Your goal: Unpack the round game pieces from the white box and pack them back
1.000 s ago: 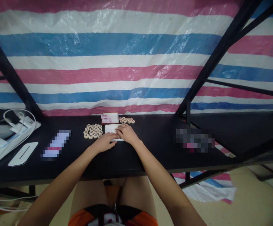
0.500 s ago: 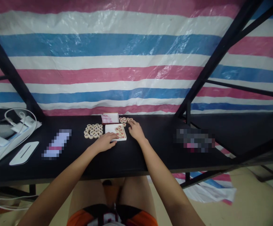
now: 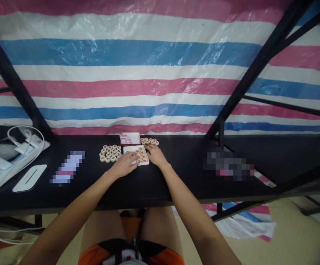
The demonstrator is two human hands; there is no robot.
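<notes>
Intently, a person's two bare hands close in on a small white box (image 3: 128,149), set near the middle of a black desk (image 3: 142,189). The left hand (image 3: 125,163), half open with fingers loosely bent, reaches over the box's near left part, its thumb by the front wall; whether it grips anything cannot be told. The right hand (image 3: 155,155), palm down and fingers curved, has its fingertips at the box's far right corner; what they may hold is hidden beneath them.

Inside the box, toward its right side, sit red-marked pieces (image 3: 141,152), partly covered by the left hand. Just left of the box, round dark-marked pieces (image 3: 110,153) lie grouped on the desk. Behind and to the right, just beyond the right hand's fingers, is a smaller cluster of pale discs (image 3: 149,141). Directly behind the box, a white tray (image 3: 135,137) with a red edge bears a pink-marked paper (image 3: 125,140).

Farther left are a pale blurred patch (image 3: 67,167), a flat white panel (image 3: 29,178) and a white power strip (image 3: 0,176); well to the right, a dark blurred patch (image 3: 228,165). Beyond the desk, a striped tarp (image 3: 132,87) hangs behind a black frame (image 3: 263,55).
</notes>
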